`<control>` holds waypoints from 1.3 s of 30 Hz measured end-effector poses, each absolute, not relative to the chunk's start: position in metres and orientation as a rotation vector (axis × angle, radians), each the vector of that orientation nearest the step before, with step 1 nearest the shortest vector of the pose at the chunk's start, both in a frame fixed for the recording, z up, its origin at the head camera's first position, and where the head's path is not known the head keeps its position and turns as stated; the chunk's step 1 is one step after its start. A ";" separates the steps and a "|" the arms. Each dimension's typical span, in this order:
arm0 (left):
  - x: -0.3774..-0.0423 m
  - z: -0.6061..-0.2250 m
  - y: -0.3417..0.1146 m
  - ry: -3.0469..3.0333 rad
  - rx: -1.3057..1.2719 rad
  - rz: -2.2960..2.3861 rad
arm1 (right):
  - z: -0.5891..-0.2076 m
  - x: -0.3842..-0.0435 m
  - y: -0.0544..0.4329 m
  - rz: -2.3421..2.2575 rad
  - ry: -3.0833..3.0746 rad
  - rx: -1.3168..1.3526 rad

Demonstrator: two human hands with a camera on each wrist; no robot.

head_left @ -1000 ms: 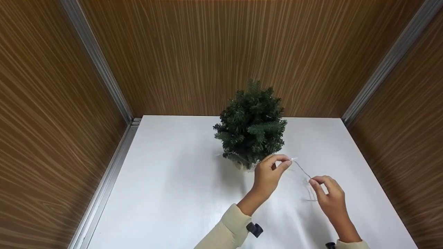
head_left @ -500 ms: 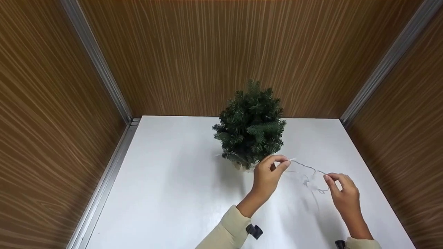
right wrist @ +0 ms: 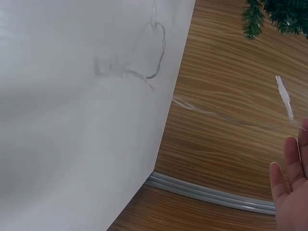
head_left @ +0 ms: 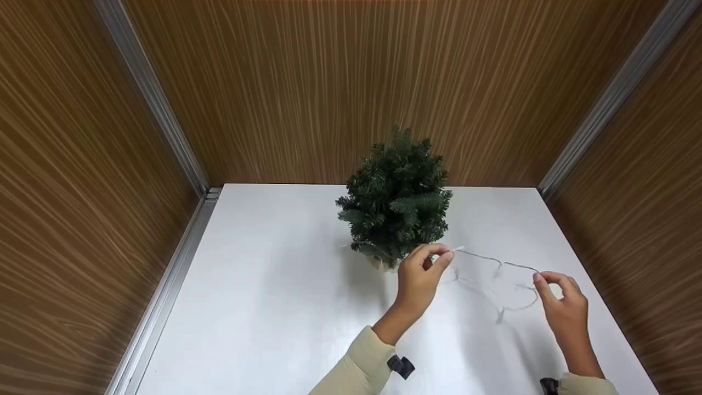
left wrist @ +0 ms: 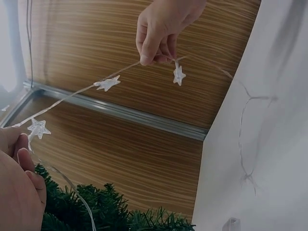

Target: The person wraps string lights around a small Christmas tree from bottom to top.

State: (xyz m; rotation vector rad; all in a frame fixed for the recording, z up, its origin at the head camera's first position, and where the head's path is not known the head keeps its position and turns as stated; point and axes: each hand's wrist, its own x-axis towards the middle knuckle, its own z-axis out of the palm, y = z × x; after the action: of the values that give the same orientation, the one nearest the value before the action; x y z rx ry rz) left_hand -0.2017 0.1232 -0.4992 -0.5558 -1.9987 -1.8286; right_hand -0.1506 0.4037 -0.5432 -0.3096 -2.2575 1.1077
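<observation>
My left hand (head_left: 418, 277) pinches a string of star lights (head_left: 480, 255) with thumb and forefinger, in front of the tree's lower right side. My right hand (head_left: 567, 307) pinches the same clear wire farther right, and the stretch between the hands is nearly straight. In the left wrist view, clear plastic stars (left wrist: 108, 83) hang along this stretch, one of them (left wrist: 178, 75) close by the right fingers. More wire dangles in a loop below the right hand. A small artificial Christmas tree (head_left: 397, 192) stands behind the left hand; some wire crosses its lower left branches.
The tree's pale base is mostly hidden behind the left hand and branches. A white tabletop (head_left: 263, 296) lies below, with wood-grain panels (head_left: 307, 93) behind and at both sides. Grey metal rails (head_left: 159, 99) run along the panel corners.
My right hand has moved right and slightly down, drawing out a longer stretch of the light string. The hanging loop has spread and swung. My left hand stays almost in place, still pinching the wire.
</observation>
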 end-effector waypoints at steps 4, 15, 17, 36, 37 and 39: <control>-0.202 -0.500 0.122 -1.994 -0.548 -1.849 | -0.544 -0.149 0.410 1.079 -2.266 -0.342; -0.204 -0.500 0.132 -1.985 -0.622 -1.866 | -0.551 -0.139 0.433 1.090 -2.340 -0.493; -0.204 -0.500 0.137 -1.997 -0.639 -1.857 | -0.551 -0.137 0.435 1.088 -2.339 -0.514; -0.214 -0.482 0.175 -2.079 -0.715 -1.565 | -0.545 -0.133 0.427 1.080 -2.277 -0.480; -0.216 -0.481 0.176 -2.087 -0.711 -1.554 | -0.545 -0.133 0.426 1.080 -2.281 -0.487; -0.219 -0.481 0.180 -2.093 -0.711 -1.544 | -0.545 -0.132 0.426 1.085 -2.284 -0.495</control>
State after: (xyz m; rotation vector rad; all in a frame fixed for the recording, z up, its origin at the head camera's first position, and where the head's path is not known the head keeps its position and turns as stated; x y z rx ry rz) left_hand -0.2192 0.1803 -0.4808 -0.7115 -2.0929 -1.5435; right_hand -0.1323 0.4264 -0.5455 -0.4946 -2.2842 1.0849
